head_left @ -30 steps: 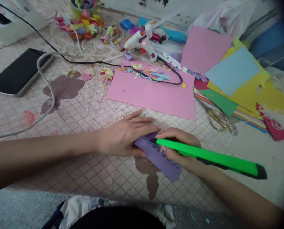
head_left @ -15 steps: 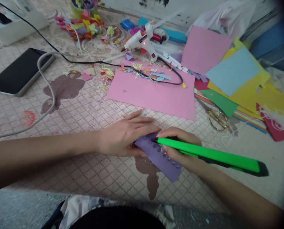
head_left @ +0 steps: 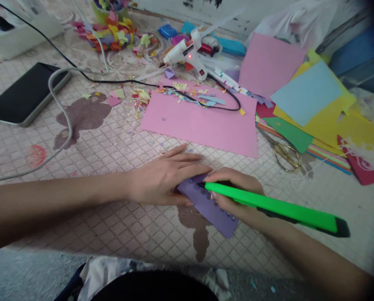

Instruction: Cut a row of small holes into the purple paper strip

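A purple paper strip [head_left: 212,211] lies slanted on the patterned tablecloth, with a row of small round marks or holes along it. My left hand [head_left: 165,177] rests flat with its fingers spread, its fingertips and thumb on the strip's upper left end. In my right hand [head_left: 237,190] is a bright green utility knife [head_left: 275,205], gripped near its front end. The knife's dark tip touches or hovers just over the strip near its upper end; which of these cannot be made out. Part of the strip is hidden under both hands.
Pink paper [head_left: 202,129] with scraps lies beyond my hands. A glue gun [head_left: 187,56] with a lit red light stands behind it. Gold-handled scissors [head_left: 285,156] and coloured sheets [head_left: 309,94] are at the right. A tablet [head_left: 24,96] and cables are at the left.
The green knife's rear end has dipped slightly toward me and its front has shifted a little left with my right hand. My left hand and the strip look unmoved.
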`<act>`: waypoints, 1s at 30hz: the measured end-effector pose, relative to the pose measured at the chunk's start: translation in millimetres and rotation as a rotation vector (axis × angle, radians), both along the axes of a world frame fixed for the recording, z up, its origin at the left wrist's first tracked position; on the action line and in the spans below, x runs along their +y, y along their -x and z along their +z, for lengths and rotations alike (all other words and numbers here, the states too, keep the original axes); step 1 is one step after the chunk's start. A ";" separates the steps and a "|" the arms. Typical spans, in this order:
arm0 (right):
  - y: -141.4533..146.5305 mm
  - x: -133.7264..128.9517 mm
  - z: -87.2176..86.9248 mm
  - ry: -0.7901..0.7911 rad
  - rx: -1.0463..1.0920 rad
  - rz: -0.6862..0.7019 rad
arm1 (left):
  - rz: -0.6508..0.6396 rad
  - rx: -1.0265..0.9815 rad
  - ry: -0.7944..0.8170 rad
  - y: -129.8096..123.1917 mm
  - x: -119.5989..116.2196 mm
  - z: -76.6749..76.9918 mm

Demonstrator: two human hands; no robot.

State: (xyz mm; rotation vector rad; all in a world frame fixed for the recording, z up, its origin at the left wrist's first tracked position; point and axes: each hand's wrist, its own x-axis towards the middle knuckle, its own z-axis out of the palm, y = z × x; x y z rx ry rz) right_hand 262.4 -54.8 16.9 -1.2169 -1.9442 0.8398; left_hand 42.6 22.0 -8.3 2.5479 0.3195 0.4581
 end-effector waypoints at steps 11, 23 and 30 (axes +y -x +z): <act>-1.8 -2.9 1.1 -0.015 0.036 -0.057 | 0.010 0.008 -0.013 0.4 -1.3 0.3; 0.3 -1.5 1.2 -0.028 -0.010 -0.028 | 0.011 0.010 -0.019 0.1 -0.9 -0.6; -0.3 -2.4 1.3 -0.030 -0.007 -0.024 | 0.010 0.001 -0.025 0.0 -1.0 -2.0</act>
